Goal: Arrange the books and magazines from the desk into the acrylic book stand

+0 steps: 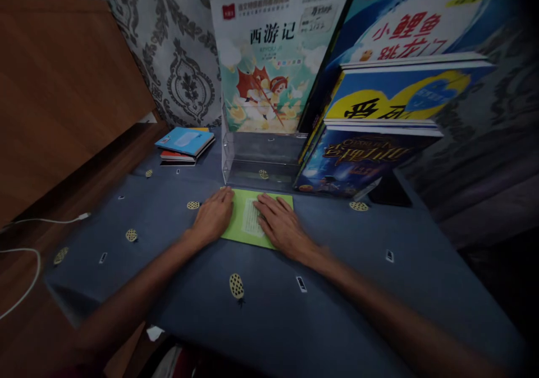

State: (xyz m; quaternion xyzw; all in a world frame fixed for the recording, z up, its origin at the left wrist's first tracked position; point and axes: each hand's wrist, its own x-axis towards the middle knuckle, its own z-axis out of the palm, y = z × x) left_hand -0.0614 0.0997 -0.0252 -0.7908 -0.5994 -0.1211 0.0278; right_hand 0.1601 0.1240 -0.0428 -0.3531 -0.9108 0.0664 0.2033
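Observation:
A light green booklet lies flat on the blue tablecloth, with a pale printed panel on its upper face. My left hand rests along the booklet's left edge, fingers stretched forward and lying close together. Across the booklet's right part my right hand lies flat with its fingers a little apart, covering some of the printed panel. Just beyond the booklet stands a clear acrylic rack holding upright books, among them a pale green one with Chinese characters.
Right of centre stand a dark blue book, a blue-and-yellow book and a larger blue one. A small stack of books lies at the back left. A dark flat object sits at right. A white cable runs at left.

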